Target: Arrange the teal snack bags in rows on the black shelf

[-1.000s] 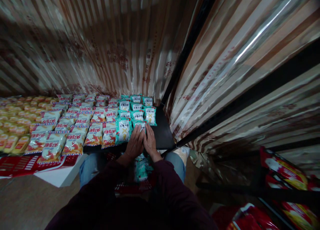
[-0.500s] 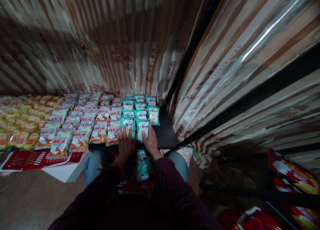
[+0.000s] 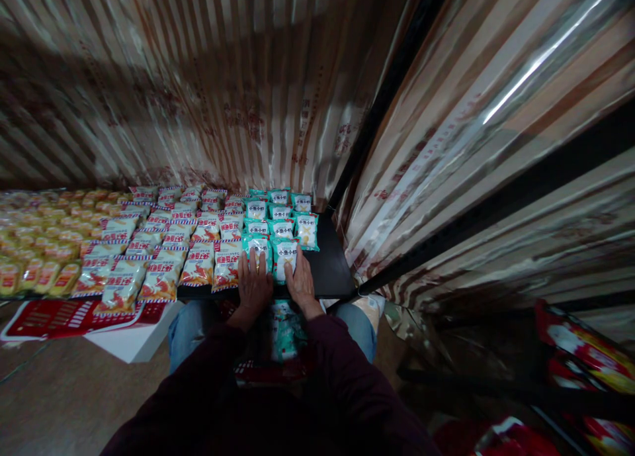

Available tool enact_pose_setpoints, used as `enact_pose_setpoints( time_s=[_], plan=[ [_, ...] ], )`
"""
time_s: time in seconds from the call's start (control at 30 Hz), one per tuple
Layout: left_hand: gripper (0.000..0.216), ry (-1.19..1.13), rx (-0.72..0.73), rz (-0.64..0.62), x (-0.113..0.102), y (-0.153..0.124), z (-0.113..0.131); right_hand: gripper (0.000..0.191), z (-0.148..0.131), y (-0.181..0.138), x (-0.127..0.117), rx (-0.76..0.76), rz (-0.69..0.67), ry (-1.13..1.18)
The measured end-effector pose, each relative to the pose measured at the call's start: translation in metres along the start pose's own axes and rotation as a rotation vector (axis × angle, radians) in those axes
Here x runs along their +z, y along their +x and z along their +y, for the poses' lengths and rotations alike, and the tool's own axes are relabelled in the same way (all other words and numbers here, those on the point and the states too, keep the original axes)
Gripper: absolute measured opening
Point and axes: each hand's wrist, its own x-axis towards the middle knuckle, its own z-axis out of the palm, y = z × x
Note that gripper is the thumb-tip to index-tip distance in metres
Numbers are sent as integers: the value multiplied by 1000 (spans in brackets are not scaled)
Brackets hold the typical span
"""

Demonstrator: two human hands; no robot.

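On the near edge of the black shelf [image 3: 331, 271] lie two teal-and-white snack packets, side by side. My left hand [image 3: 254, 288] rests with outstretched fingers on the lower part of the left packet [image 3: 257, 246]. Against the right packet [image 3: 284, 252] lies my right hand [image 3: 301, 285], its thumb on the packet's face and its fingers stretched along the right side. Behind them, more teal snack packets [image 3: 307, 229] stand in short rows. Below the shelf, between my knees, several teal packets [image 3: 284, 333] sit in a dark red basket [image 3: 270, 371].
Rows of white-and-red snack packets [image 3: 198, 263] fill the shelf to my left, with small yellow packs [image 3: 49, 277] beyond. A red basket [image 3: 54, 318] and white box [image 3: 131, 337] are below. Black frame bars [image 3: 421, 244] and striped plastic sheeting [image 3: 278, 79] enclose the right and back.
The camera view has shifted slightly, moving the scene a little to the right. Both hands stay on the same two front teal packets, with no clear movement of the packets.
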Motion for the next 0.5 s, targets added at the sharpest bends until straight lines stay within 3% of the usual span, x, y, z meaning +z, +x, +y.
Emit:
enact_pose_setpoints(
  time_s=[0.5],
  plan=[
    [57, 2, 12, 6, 7, 2, -1, 57, -11, 1, 8, -15, 31, -34]
  ],
)
